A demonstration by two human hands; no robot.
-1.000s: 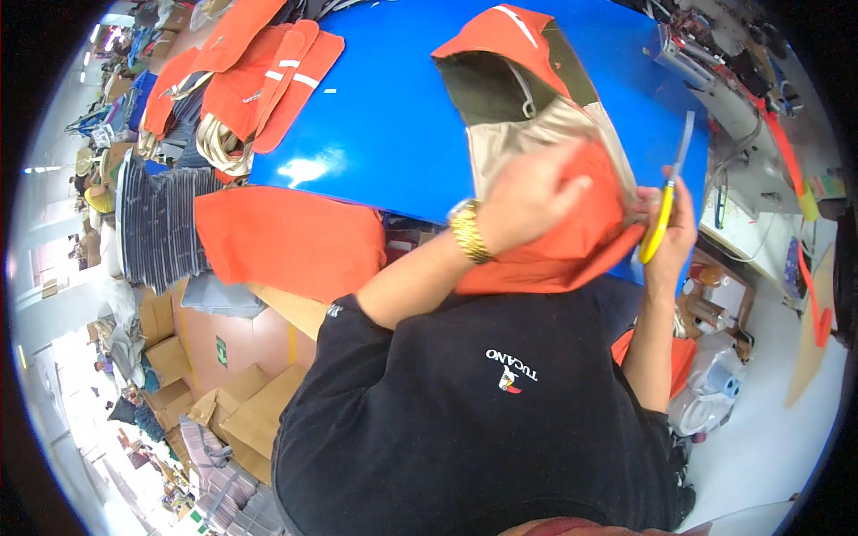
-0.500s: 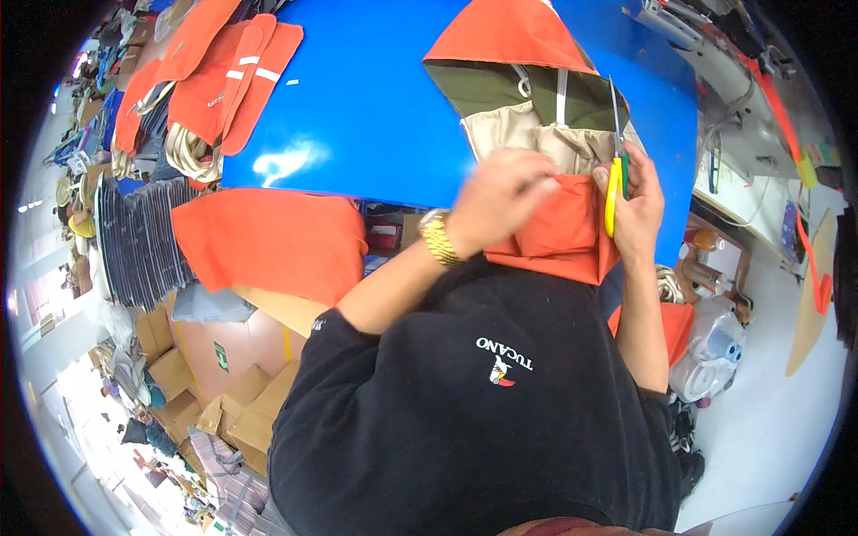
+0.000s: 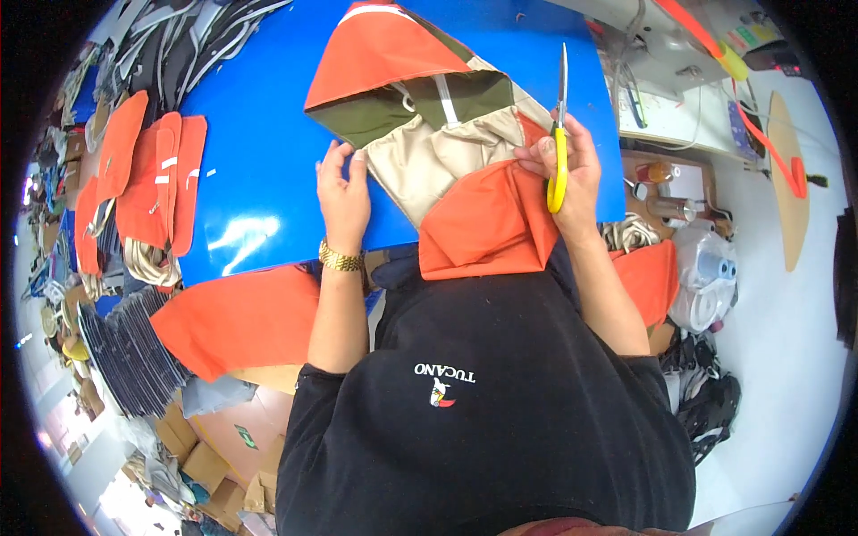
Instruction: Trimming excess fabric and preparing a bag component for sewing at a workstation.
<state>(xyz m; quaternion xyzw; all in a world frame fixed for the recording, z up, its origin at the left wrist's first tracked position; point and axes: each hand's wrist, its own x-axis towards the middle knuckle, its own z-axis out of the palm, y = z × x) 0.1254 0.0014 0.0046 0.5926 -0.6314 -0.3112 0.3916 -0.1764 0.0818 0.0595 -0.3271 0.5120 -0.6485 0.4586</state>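
Observation:
An orange sewn fabric bag (image 3: 487, 223) lies across the near edge of the table, with a beige and olive-green lining showing. Its orange flap (image 3: 386, 49) is spread at the far end, and a white strip lies on the olive part. My right hand (image 3: 576, 170) holds scissors (image 3: 559, 161) with a yellow handle, blades pointing away from me. Its fingertips also meet the bag's right edge. At the bag's left edge is my left hand (image 3: 344, 196), fingers apart and curved, with the thumb close to the lining; whether it touches is unclear.
The blue tabletop (image 3: 259, 161) spreads under the bag. Orange pieces with straps (image 3: 161, 188) lie at its left, and an orange cloth (image 3: 241, 322) hangs near the front edge. A sewing machine (image 3: 688, 54) stands at the right, near plastic-wrapped thread cones (image 3: 706, 277).
My left hand has moved left, from over the bag to its left edge. The bag's orange near part is spread flatter. My right hand still holds the scissors. The view has shifted.

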